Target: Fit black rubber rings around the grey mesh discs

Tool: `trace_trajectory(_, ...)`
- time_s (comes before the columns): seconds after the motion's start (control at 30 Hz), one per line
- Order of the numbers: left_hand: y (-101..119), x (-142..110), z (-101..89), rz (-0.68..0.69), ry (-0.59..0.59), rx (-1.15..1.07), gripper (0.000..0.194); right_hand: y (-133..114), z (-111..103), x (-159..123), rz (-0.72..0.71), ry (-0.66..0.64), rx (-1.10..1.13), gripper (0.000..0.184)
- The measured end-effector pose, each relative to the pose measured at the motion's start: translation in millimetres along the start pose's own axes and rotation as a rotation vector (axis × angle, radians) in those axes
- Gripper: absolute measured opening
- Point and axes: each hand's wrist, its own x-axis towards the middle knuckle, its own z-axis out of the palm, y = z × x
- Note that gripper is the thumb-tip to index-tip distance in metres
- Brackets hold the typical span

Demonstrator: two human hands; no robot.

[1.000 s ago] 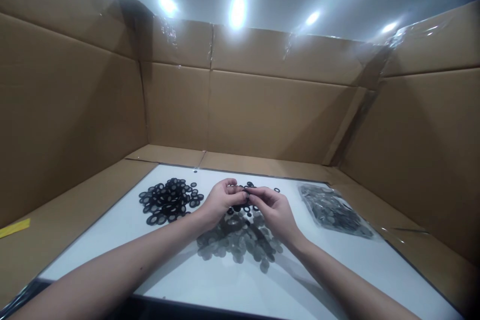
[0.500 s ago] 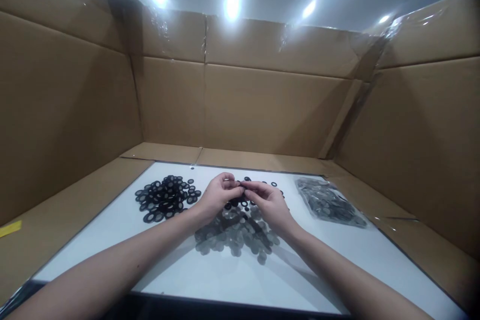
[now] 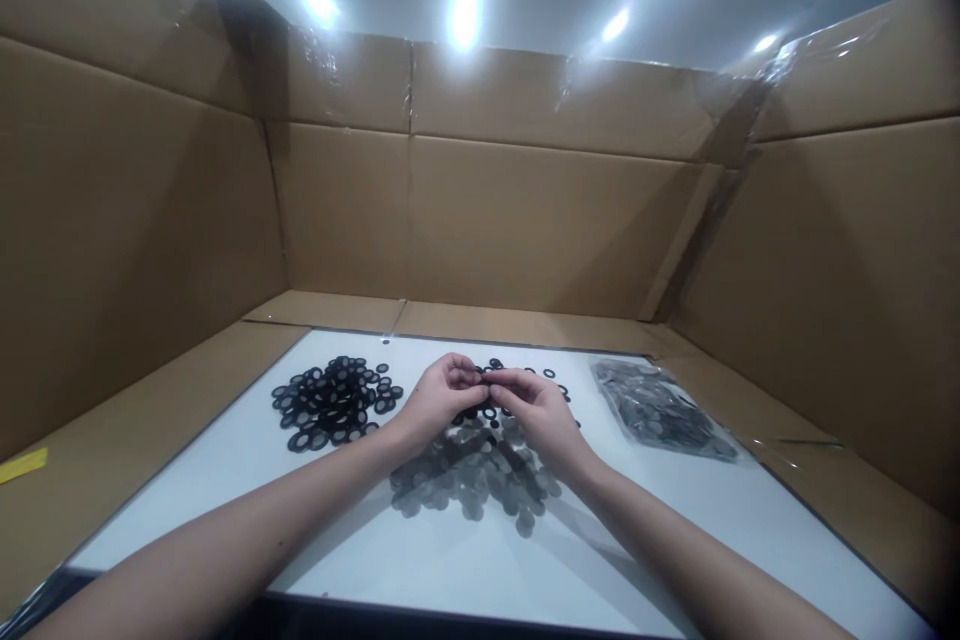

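One small dark piece [image 3: 486,383], mostly hidden by fingers, was pinched above the middle of the bench [image 3: 217,465]. Taking it as the clock's centre, with twelve o'clock away from the person, the left hand [image 3: 437,402] met it from nine o'clock and the right hand [image 3: 544,410] from just past three. Both hands were closed on it, thumb and fingertips together, facing each other; neither was nearer. Its long axis could not be made out.

Loose black rings [image 3: 496,363] lay just beyond and beneath the fingertips, some scattered toward two o'clock. At six o'clock, nearer the person, spread a heap of grey, see-through discs [image 3: 480,487], partly in the hands' shadow. Well apart, at nine o'clock, sat a pile of black-rimmed discs [image 3: 330,402] with pale centres; at three, a clear bag [image 3: 660,410] full of grey pieces. Cardboard walls [image 3: 525,220] rose past twelve.
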Motion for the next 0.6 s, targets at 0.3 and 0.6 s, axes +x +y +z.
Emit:
trace_trajectory(0.3, 0.4, 2.7, -2.4, -0.059, -0.04, -0.067, 0.039, -3.8, -0.7, -3.0, -0.096, -0.005, -0.1, 0.022)
trace_trajectory(0.6, -3.1, -1.4, 3.2, -0.046, 0.016, -0.195, 0.037, -7.1, 2.1, -6.7, -0.155, 0.029, -0.206, 0.022)
